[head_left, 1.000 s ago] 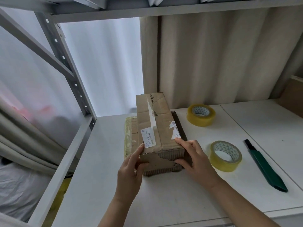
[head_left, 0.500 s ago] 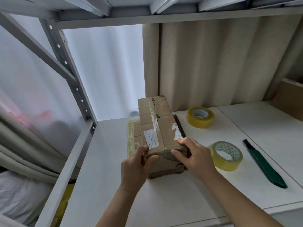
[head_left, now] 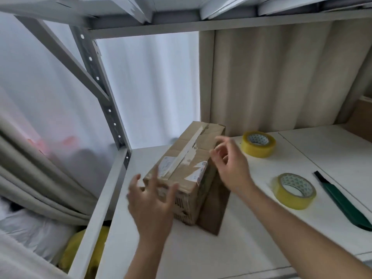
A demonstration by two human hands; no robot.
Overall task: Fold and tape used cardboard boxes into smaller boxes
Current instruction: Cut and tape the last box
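A used brown cardboard box point(head_left: 187, 158) with old tape strips and white labels lies on the white shelf point(head_left: 251, 228), turned diagonally, with a loose brown flap point(head_left: 215, 206) lying flat at its near right. My left hand point(head_left: 151, 202), fingers spread, is at the box's near end, touching or just off it; motion blur hides the contact. My right hand point(head_left: 229, 164) hovers over the box's right side with fingers loosely spread and holds nothing. Two yellow tape rolls lie to the right, one near point(head_left: 295, 190) and one far point(head_left: 258, 143).
A green-handled cutter point(head_left: 342, 202) lies at the right of the shelf. Grey metal rack posts point(head_left: 100, 93) stand at the left, an upper shelf overhead. Curtains hang behind. Another cardboard piece point(head_left: 362, 117) leans at the far right edge.
Both hands have let go of the box's near end and opened. The box has swung from straight to diagonal, and its flap now lies out at the near right.
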